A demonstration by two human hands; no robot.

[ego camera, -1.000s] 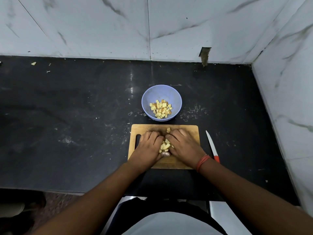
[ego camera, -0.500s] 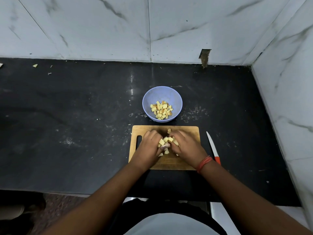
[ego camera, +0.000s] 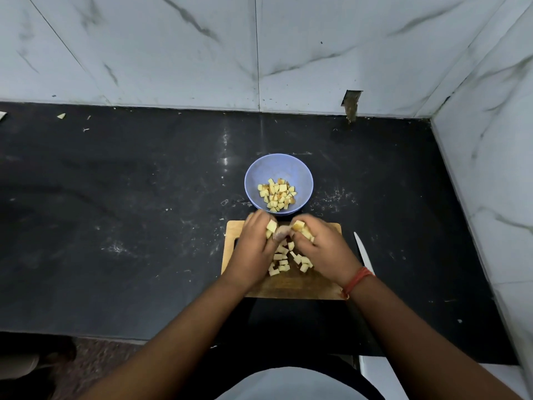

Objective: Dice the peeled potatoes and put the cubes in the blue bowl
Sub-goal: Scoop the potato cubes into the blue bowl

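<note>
Both hands sit over the far half of a wooden cutting board point(ego camera: 291, 287), cupped toward each other. The left hand point(ego camera: 253, 249) curls its fingers round a few potato cubes point(ego camera: 271, 226); the right hand point(ego camera: 323, 249) likewise grips cubes at its fingertips. Loose cubes point(ego camera: 284, 259) lie scattered on the board between and just below the hands. Just beyond the fingertips stands the blue bowl point(ego camera: 278, 168), part-filled with diced potato, near the board's far edge. A white-bladed knife point(ego camera: 362, 252) lies right of the right hand, its long axis running away from the person, tip pointing far. Bare black countertop point(ego camera: 115, 212) spreads wide to the left; marble walls close the far and right sides.
</note>
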